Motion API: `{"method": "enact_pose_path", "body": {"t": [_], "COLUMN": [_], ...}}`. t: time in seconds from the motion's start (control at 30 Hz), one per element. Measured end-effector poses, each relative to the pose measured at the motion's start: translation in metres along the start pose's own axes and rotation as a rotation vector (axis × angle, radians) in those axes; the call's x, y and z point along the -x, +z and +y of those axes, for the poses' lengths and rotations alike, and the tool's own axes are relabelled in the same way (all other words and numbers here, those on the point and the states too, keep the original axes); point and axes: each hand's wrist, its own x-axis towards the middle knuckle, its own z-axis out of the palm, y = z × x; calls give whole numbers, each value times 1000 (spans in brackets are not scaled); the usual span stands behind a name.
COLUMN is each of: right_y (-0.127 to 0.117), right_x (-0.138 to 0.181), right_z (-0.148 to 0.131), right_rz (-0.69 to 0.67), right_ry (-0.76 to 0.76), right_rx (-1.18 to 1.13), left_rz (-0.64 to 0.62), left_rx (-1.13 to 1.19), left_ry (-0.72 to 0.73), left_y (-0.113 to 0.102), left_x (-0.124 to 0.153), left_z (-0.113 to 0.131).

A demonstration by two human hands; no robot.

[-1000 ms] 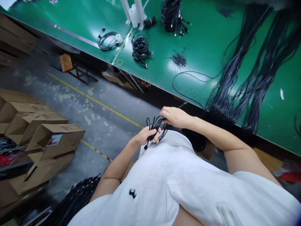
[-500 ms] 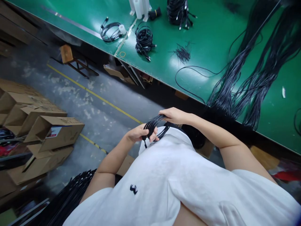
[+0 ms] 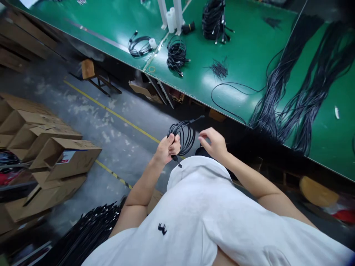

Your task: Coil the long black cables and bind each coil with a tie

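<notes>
My left hand (image 3: 168, 148) is closed around one side of a coiled black cable (image 3: 189, 138), held in front of my body above the floor. One cable end with a connector hangs below that hand, and the other end sticks out at the top right of the coil. Just right of the loops, my right hand (image 3: 214, 143) is apart from the cable, its fingers bent and loosely parted with nothing seen in them.
On the green table (image 3: 194, 83) lie a small cable coil (image 3: 176, 57), a larger cable bundle (image 3: 213, 22), short black ties (image 3: 219, 69) and long loose cables (image 3: 273, 96). Cardboard boxes (image 3: 74, 159) stand at left, near a wooden stool (image 3: 88, 69). More black cables (image 3: 88, 229) hang at lower left.
My right hand has let go of the coil and moved right. My left hand keeps its grip, and the coil now stands out from my shirt with its loops spread.
</notes>
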Motion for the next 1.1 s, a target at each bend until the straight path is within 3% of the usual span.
{"method": "enact_pose_path", "body": {"t": [0.07, 0.13, 0.23, 0.33, 0.43, 0.53, 0.67, 0.73, 0.8, 0.87, 0.93, 1.03, 1.1], "right_y": [16, 28, 30, 20, 13, 24, 72, 103, 127, 142, 145, 134, 117], "right_x": [1, -11, -34, -50, -59, -65, -60, -56, -57, -66, -83, -121, -151], "right_z": [8, 10, -8, -34, -41, -26, -6, -4, -3, 1, 11, 35, 55], "right_rz": [-101, -185, -370, -563, -628, -530, -205, -142, -155, -176, -178, -212, -207], "right_ry": [98, 72, -247, -591, -668, -447, 309, 718, 1010, 1129, 1133, 1139, 1032], "right_rx": [-67, -188, -237, -7, 114, -89, -711, -1051, -1267, -1328, -1325, -1354, -1314], "left_rz": [-37, -90, -165, -226, -269, -240, -71, 21, 100, 153, 190, 240, 227], "left_rx": [-10, -32, -57, -49, -52, -60, -89, -160, -246, -312, -319, -265, -224], "left_ry": [-58, -145, -256, -299, -339, -283, -16, 81, 135, 160, 168, 151, 96], "left_y": [-2, -2, -3, -6, -9, -10, -18, -25, -33, -39, -41, -39, -35], "left_x": [1, 2, 6, 10, 13, 9, -11, -26, -43, -61, -80, -111, -130], "left_z": [-5, -13, -23, -21, -9, 6, 11, 4, -5, -11, -9, 10, 27]}}
